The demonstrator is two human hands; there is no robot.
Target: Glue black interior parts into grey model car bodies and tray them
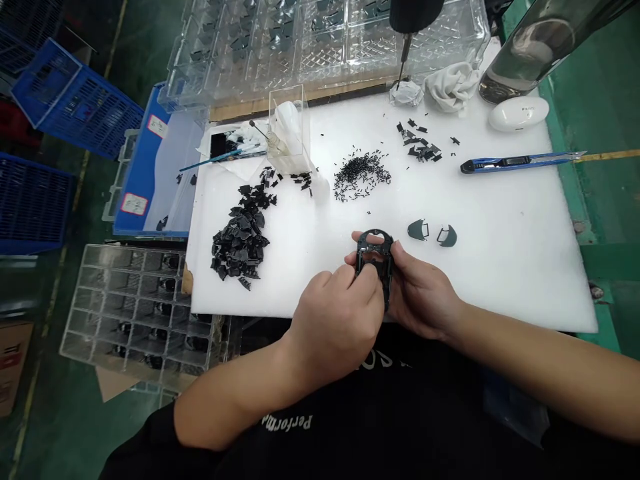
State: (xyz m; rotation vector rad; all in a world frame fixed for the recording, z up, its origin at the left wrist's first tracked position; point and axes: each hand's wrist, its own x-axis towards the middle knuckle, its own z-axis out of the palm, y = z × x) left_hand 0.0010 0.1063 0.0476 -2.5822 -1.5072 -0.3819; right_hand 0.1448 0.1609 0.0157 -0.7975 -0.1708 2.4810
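Over the white surface (500, 280), at six o'clock near its edge, the black frame (374, 238) is held up between both hands: the right hand (420, 293) cradles it from behind, and the left hand (335, 313) pinches at its lower opening, each grip closed on it. Two small shells (417, 230) lie at the frame's three o'clock, black scraps (243, 233) at nine. Work this fine looks best done with the right hand held still and light, steady fingertip pressure from the left.
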